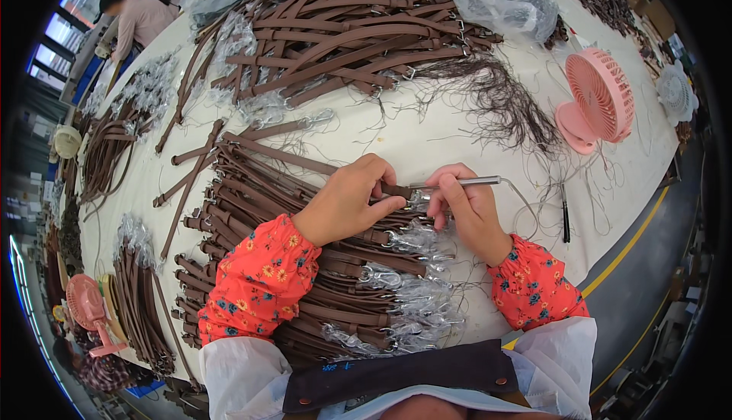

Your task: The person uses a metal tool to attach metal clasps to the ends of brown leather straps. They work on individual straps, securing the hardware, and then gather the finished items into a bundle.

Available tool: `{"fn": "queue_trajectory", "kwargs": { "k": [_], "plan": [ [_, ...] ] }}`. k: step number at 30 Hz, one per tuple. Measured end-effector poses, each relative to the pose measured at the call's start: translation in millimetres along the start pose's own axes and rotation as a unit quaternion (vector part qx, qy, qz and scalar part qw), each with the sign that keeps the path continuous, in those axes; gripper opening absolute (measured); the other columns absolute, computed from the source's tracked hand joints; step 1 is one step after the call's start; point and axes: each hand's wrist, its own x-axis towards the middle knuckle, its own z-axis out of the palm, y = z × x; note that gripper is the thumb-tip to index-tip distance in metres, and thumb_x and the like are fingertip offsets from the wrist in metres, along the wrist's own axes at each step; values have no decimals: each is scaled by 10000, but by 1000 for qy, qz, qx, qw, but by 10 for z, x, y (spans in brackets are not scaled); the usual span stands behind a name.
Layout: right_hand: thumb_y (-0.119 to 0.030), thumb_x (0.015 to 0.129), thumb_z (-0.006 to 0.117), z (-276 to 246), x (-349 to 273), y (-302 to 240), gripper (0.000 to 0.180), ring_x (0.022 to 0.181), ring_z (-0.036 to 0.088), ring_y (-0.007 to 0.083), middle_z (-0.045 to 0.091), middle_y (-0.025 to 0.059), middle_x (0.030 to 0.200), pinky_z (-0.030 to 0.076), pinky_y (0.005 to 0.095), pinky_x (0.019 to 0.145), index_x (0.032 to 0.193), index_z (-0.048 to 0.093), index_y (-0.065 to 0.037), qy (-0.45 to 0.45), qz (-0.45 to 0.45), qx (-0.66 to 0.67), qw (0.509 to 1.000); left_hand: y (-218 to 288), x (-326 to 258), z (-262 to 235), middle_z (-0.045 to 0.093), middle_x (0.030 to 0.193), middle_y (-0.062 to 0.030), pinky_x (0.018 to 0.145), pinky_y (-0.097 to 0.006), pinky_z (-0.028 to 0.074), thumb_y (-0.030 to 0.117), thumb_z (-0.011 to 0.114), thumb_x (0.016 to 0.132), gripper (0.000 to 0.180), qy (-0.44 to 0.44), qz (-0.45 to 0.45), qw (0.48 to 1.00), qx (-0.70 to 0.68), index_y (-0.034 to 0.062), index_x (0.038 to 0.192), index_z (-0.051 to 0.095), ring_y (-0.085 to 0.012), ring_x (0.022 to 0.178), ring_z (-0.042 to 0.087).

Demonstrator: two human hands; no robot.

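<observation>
The left hand pinches a brown strap between thumb and fingers, above the pile; the strap slants from upper left to lower right. The right hand's fingers clamp a metal tool, nearly level, tip leftward at the strap.

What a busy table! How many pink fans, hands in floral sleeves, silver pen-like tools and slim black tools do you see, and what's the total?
Pink fans: 2
Hands in floral sleeves: 2 (left hand, right hand)
Silver pen-like tool: 1
Slim black tool: 1
Total: 6
</observation>
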Motion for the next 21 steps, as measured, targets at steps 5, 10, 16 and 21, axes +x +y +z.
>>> {"fn": "queue_trajectory", "kwargs": {
  "k": [5, 10, 16, 21],
  "plan": [
    [-287, 1056, 434, 9, 9, -13, 318, 544, 538, 53, 608, 21, 703, 426, 192, 506, 1039, 576, -3, -11, 3, -11, 1000, -161, -11, 58, 603, 885, -107, 598, -287, 479, 44, 671, 871, 99, 7, 54, 998, 6, -23, 881, 599, -173, 671, 606],
    [-291, 1056, 435, 8, 17, -15, 322, 538, 536, 51, 610, 21, 701, 423, 191, 501, 1041, 576, -2, -15, 4, -21, 1000, -160, -2, 48, 603, 867, -125, 623, -311, 476, 32, 644, 873, 79, 8, 53, 998, 22, -20, 909, 597, -220, 696, 609],
    [-296, 1057, 431, 4, 14, 4, 326, 530, 534, 49, 611, 19, 699, 417, 192, 492, 1043, 576, -4, -13, 2, -26, 1000, -143, 5, 30, 611, 862, -121, 642, -316, 475, 28, 630, 878, 72, -4, 57, 998, 12, -9, 929, 595, -229, 715, 598],
    [-299, 1056, 433, -7, 4, -11, 328, 537, 536, 49, 615, 23, 716, 410, 193, 488, 1044, 576, -4, -17, 2, -25, 1000, -145, -6, 34, 614, 872, -112, 647, -315, 474, 30, 632, 876, 74, -4, 37, 999, -23, 0, 932, 593, -236, 713, 589]
  ]
}}
